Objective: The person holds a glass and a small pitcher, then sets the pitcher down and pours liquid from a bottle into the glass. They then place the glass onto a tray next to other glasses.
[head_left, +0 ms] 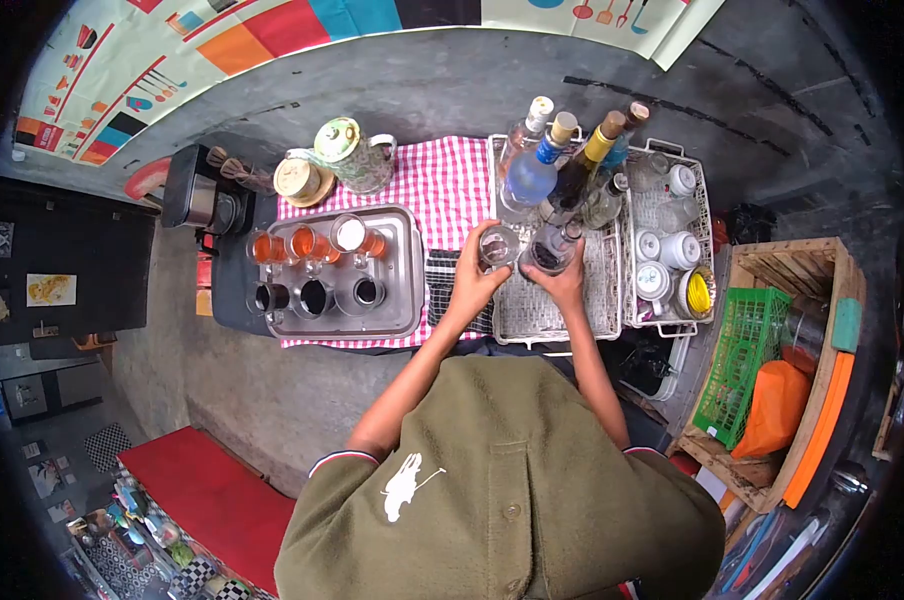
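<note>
The left hand grips a clear drinking glass over the left edge of the white tray; just right of it, the right hand is wrapped around a dark-looking glass vessel, its long axis slanting toward the tray's far right corner.

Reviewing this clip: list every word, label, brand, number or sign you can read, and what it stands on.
No word, brand or number can be read.
Wall banner: utensil pictures; any lettering is too small.
Blue bottle: any print is too blurred.
Olive shirt: white emblem, apparently a horse and rider, without readable words.
Clear glass in the left hand: no readable marking.
</note>
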Motion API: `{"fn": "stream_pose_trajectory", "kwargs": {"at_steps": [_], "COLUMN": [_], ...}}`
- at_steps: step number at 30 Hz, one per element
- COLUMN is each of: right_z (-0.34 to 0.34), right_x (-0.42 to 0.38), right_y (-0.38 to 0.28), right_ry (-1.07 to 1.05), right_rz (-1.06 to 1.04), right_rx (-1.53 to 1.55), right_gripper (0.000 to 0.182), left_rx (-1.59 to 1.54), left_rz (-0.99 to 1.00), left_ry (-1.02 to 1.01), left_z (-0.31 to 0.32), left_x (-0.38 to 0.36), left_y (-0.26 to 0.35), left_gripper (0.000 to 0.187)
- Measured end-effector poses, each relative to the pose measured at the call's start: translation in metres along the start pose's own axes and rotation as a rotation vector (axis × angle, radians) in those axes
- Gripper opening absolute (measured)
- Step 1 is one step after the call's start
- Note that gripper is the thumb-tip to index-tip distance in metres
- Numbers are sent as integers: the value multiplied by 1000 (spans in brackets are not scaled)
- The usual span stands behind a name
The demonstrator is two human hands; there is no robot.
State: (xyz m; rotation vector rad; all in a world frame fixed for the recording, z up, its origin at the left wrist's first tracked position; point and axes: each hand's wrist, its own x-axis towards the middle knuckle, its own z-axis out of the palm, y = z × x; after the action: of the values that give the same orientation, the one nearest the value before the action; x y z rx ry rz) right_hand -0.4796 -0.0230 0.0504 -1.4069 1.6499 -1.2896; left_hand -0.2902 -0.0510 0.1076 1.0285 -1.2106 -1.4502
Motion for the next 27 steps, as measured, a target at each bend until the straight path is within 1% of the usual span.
{"fn": "stream_pose_trajectory", "kwargs": {"at_steps": [2, 5, 7, 8, 11, 14, 17, 21, 25, 27], "right_z": [-3, -2, 2, 3, 2, 0, -2, -17, -33, -43], "right_x": [4, 6, 5, 4, 1, 0, -3, -7, -7, -1], "right_y": [-6, 3, 18, 25, 18, 14, 8, -5, -29, -44], "right_ry": [-22, -52, -63, -50, -37, -42, -70, -109, -192, -272], "right_rz": [-26, -65, -40, -62, -28, -30, -30, -21, 25, 58], "right_rx": [-69, 22, 44, 11, -60, -60, 21, -18, 46, 182], "right_gripper": [108, 109, 105, 103, 96, 91, 90, 91, 87, 86], "left_rx": [-7, -5, -13, -16, -1, 21, 61, -7, -12, -5], "left_rz": [-24, -17, -30, -31, 8, 0, 7, 11, 26, 28], "left_ry": [-20, -12, -16, -14, -22, -26, -7, 10, 16, 5], "left_z": [0, 2, 1, 0, 0, -2, -3, -2, -1, 0], "left_x": [-1, 2, 2, 2, 1, 0, -1, -5, -7, -5], "left_y": [0, -2, -3, -3, 1, 1, 0, 4, 11, 16], "left_gripper": [73, 74, 74, 74, 71, 71, 71, 71, 71, 72]}}
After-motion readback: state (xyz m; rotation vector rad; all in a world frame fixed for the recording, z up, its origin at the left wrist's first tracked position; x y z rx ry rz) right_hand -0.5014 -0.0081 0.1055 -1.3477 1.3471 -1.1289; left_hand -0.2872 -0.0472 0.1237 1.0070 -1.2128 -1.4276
